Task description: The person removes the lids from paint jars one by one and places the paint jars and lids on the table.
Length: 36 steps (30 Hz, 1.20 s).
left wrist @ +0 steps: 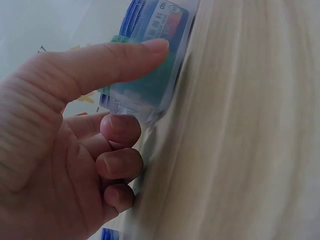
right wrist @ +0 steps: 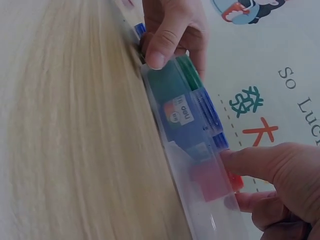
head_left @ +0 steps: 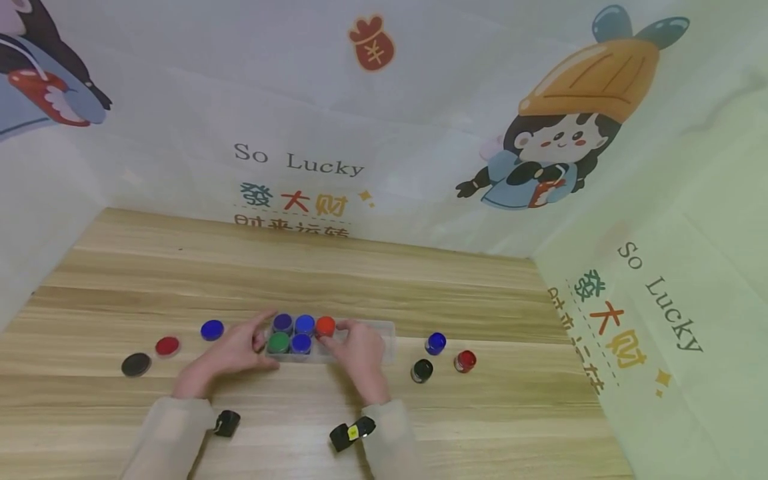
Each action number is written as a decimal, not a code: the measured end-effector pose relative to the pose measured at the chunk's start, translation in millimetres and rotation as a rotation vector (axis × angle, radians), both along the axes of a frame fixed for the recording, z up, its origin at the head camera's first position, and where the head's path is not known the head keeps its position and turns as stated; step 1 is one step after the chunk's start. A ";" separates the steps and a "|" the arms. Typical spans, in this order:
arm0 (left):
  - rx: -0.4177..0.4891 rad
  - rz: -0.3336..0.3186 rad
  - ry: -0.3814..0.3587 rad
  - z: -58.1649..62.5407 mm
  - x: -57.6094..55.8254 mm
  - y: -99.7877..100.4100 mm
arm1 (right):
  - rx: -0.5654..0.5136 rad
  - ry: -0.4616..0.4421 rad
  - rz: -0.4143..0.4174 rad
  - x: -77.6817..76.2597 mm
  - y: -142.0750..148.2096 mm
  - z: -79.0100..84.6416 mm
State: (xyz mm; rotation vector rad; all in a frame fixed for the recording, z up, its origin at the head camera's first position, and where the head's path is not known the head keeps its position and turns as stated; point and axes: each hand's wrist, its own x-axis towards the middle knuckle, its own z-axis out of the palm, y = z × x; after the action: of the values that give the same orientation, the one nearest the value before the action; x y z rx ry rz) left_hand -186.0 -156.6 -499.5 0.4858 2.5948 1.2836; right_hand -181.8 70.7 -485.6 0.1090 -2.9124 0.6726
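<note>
A long clear plastic box point(head_left: 387, 337) lies on the table with several paint jars in its left part. In the back row are a purple-capped jar point(head_left: 283, 323), a blue-capped jar point(head_left: 305, 325) and an orange-red-capped jar point(head_left: 326, 326). The front row has a green-capped jar point(head_left: 279, 343) and a blue-capped one point(head_left: 301, 344). My left hand point(head_left: 243, 347) grips the box's left end, thumb point(left wrist: 135, 57) along its near wall and fingers curled at the end. My right hand point(head_left: 363, 345) pinches the orange-red-capped jar, seen through the box wall in the right wrist view.
Left of the box lie a blue lid point(head_left: 212, 330), a red lid point(head_left: 167, 346) and a black lid point(head_left: 136, 365). On the right stand small blue point(head_left: 435, 343), black point(head_left: 422, 371) and red point(head_left: 465, 361) jars. Printed cloth walls point(head_left: 420, 167) border the wooden table point(head_left: 510, 427).
</note>
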 end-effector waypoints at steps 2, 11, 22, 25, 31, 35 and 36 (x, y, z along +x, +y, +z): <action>-0.002 0.005 0.003 0.3 -0.4 0.5 | 0.003 -0.008 -0.016 -0.5 -2.6 -1.5; 0.014 0.011 0.015 -0.1 -1.2 1.4 | 0.010 0.041 -0.080 -0.9 -13.4 -8.6; 0.010 0.020 0.025 -0.8 -1.4 1.3 | -0.041 0.105 -0.164 -0.9 -23.1 -20.3; 0.010 0.020 0.025 -1.5 -1.4 1.2 | -0.057 0.094 -0.169 -0.7 -22.7 -20.9; 0.015 0.023 0.023 -3.1 -1.0 1.0 | -0.075 0.144 -0.141 -1.5 -20.2 -24.7; 0.017 0.024 0.022 -3.6 -0.4 0.2 | -0.083 0.159 -0.112 -1.5 -17.4 -26.0; 0.018 0.024 0.021 -3.7 -0.2 -0.1 | -0.090 0.156 -0.105 -1.4 -16.5 -26.0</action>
State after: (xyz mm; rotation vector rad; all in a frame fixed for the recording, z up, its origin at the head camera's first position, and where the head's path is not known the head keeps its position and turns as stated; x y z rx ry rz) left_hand -186.2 -156.7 -503.2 0.4756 2.6167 1.3170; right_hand -183.2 54.2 -511.6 -0.0015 -2.7130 0.7404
